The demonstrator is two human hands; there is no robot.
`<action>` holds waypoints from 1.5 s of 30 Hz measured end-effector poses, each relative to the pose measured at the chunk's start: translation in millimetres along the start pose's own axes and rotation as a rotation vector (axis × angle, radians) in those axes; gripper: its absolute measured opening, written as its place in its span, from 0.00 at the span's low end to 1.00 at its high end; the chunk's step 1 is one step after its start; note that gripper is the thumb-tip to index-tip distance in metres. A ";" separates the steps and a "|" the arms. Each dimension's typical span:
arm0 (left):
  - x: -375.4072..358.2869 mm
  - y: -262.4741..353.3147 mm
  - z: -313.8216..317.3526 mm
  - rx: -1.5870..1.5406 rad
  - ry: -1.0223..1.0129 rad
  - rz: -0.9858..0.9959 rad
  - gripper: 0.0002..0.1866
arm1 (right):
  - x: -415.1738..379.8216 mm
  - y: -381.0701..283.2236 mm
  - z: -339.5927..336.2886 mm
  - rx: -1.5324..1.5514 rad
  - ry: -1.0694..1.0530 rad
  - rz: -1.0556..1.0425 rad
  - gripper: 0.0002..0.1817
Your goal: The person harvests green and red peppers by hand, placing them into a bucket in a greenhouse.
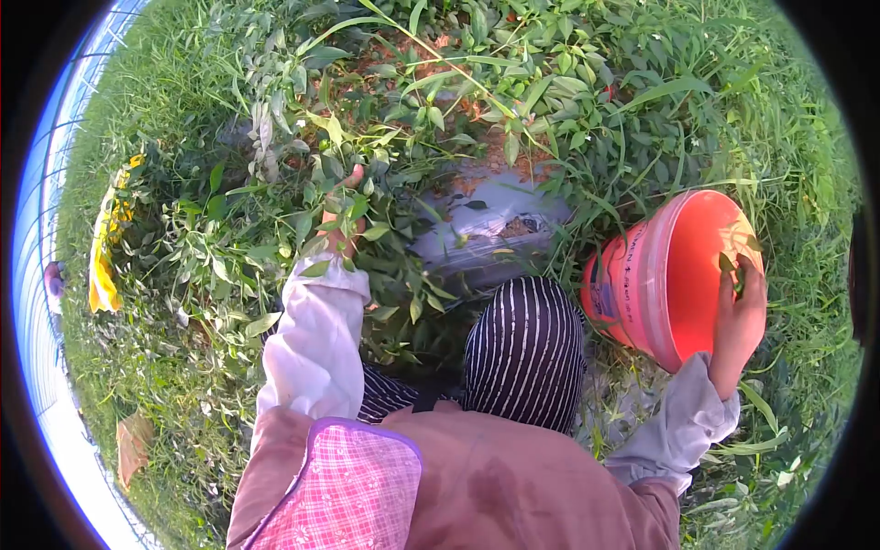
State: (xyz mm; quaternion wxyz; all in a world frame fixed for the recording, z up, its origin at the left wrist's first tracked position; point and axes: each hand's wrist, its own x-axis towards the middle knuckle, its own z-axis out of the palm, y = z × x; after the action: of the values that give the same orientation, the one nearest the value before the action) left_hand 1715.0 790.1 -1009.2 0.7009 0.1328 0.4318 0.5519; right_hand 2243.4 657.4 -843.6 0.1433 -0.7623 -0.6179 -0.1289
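Note:
My left hand reaches into a leafy green plant. Leaves cover most of it; one finger shows, and whether the hand grips a stem cannot be made out. On the other side, my right hand is at the mouth of an orange-red bucket, with its fingers closed around something small and green. That green thing is too small and shaded to name. The bucket lies tilted with its opening toward the right, and its outside carries printed lettering. Sunlight falls on part of its inner wall.
Grey plastic sheeting, torn in one spot, lies on the soil between the plants. My striped knee is just behind it. A yellow cloth or bag lies at the left, near a brown scrap. Tall grass surrounds the plants.

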 end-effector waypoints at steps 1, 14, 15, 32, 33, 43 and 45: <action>-0.5 1.5 -0.3 -0.002 0.000 0.002 0.15 | -12.1 11.1 8.2 -0.256 -0.150 -0.072 0.17; -2.0 1.0 0.0 -0.016 0.012 -0.010 0.15 | -124.0 -46.7 -7.2 2.281 -0.610 1.370 0.46; -3.9 -0.1 1.2 -0.013 0.013 -0.012 0.15 | -123.3 -34.9 -9.6 2.252 -0.505 1.438 0.47; -7.4 -6.1 -2.2 -0.055 0.010 0.012 0.16 | -49.6 116.2 -3.2 2.386 0.317 1.124 0.23; -7.7 -5.9 -1.7 -0.056 0.005 0.008 0.16 | -33.9 137.7 20.0 2.370 0.385 1.220 0.22; -9.0 -18.8 5.7 -0.076 -0.033 -0.024 0.16 | 41.2 184.0 103.4 1.998 0.410 1.172 0.33; -11.4 -19.7 6.4 -0.082 -0.041 -0.028 0.16 | 31.7 157.6 96.0 2.023 0.111 1.184 0.35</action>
State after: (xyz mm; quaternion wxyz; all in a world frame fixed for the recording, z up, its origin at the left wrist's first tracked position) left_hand 1732.6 774.9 -1013.2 0.7222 0.1092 0.3963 0.5563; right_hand 2406.1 691.5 -929.9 0.7483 -0.4629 0.0194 0.4747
